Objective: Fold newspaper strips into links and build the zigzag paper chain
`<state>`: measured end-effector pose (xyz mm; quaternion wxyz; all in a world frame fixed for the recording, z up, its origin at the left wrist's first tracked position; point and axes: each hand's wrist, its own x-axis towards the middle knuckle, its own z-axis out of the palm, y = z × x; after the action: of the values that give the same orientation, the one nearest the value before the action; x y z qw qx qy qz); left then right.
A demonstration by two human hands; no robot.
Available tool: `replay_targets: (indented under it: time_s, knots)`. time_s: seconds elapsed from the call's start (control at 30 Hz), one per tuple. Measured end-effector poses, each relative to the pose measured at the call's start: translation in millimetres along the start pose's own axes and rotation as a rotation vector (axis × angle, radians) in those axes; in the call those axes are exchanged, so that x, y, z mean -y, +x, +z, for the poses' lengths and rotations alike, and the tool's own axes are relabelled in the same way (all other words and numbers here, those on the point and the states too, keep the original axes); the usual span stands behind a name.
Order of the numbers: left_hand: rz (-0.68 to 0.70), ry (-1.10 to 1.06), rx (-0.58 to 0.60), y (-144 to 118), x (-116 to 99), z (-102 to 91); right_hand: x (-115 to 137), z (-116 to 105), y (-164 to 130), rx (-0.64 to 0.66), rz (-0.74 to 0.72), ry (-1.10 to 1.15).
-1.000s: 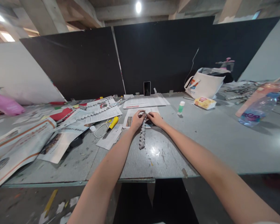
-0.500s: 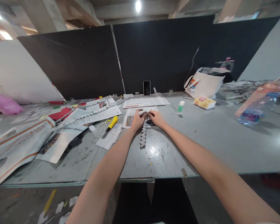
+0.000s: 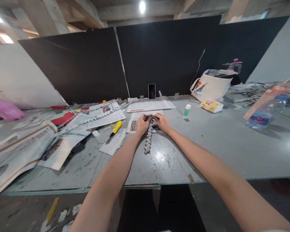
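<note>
A folded newspaper chain (image 3: 148,140) lies on the grey table (image 3: 207,151), running from my hands toward me. My left hand (image 3: 142,124) and my right hand (image 3: 162,122) meet at its far end, fingers pinched on the paper strips there. The hands rest over a printed sheet (image 3: 134,124). Exactly how the strips cross between my fingers is too small to tell.
Open newspapers (image 3: 21,148), a longer paper chain (image 3: 99,116), a yellow-handled cutter (image 3: 117,127) and a white cable lie left. A phone (image 3: 151,91) leans on the black partition. A glue stick (image 3: 187,111), tote bag (image 3: 211,86) and water bottle (image 3: 264,116) stand right.
My fingers have shifted slightly at the chain's far end, working the strips. The chain and everything else stay in place.
</note>
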<state>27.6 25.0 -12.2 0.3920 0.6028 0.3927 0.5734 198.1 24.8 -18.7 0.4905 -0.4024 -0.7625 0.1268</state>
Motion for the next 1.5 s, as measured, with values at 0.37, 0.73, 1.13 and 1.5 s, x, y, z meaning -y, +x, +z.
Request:
replay_targets:
  time_s: [0.37,0.73,1.13,1.5]
  knots:
    - [-0.086,0.028,-0.007,-4,-2,3.6,-5,3,2,-0.05,-0.088,-0.001]
    - [-0.035,-0.021,-0.072,-5,-3,2.8,0,5,0,-0.053,-0.11,-0.034]
    - [0.018,-0.092,-0.061,-6,-1,4.6,3,3,-2,-0.089,-0.104,-0.033]
    - [-0.075,-0.254,-0.107,-3,5,7.4,10,4,-3,-0.137,-0.095,-0.04]
